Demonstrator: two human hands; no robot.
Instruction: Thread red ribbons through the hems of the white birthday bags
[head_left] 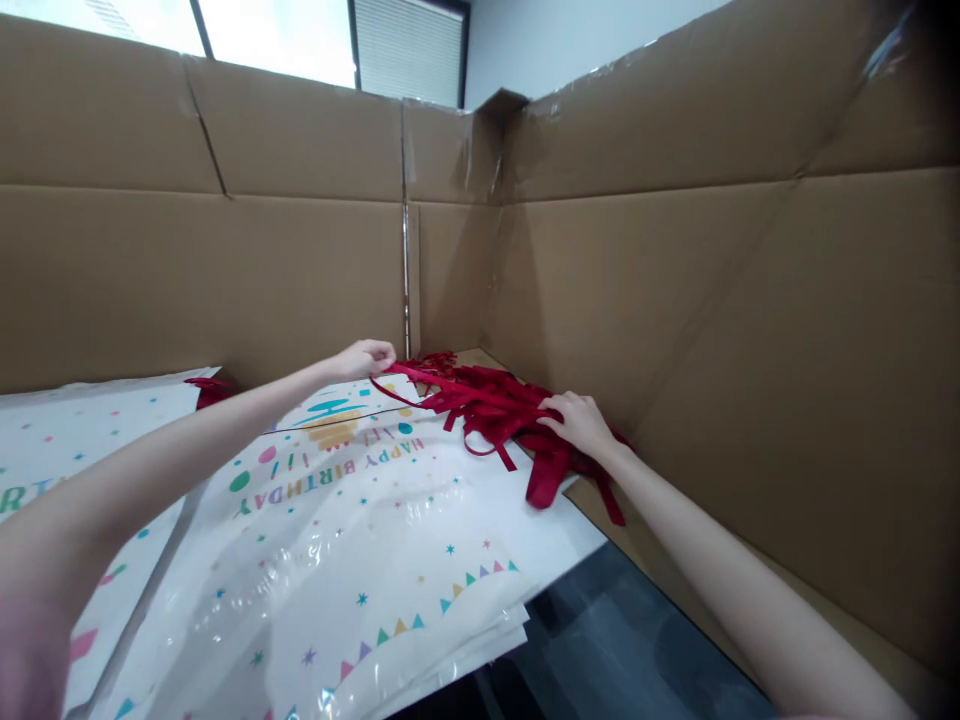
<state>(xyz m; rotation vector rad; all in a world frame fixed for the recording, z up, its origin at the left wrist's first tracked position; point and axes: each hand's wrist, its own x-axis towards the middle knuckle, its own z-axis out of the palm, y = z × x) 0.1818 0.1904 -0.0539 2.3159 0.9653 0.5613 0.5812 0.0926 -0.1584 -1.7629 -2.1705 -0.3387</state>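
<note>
My left hand pinches one end of a red ribbon, pulled taut to the right across a tangled heap of red ribbons. At the heap's right side, my right hand is closed on the red ribbon, its fingers partly hidden by the strands. Loose loops and cut ends hang from the pile toward me. Beneath it lies a stack of white printed plastic sheets with upside-down "Happy Birthday" lettering, stars and bunting.
Tall cardboard walls close off the back and the right, meeting in a corner behind the ribbons. Another white printed stack lies at the left, with a bit of red ribbon behind it. A dark glossy surface shows at the lower right.
</note>
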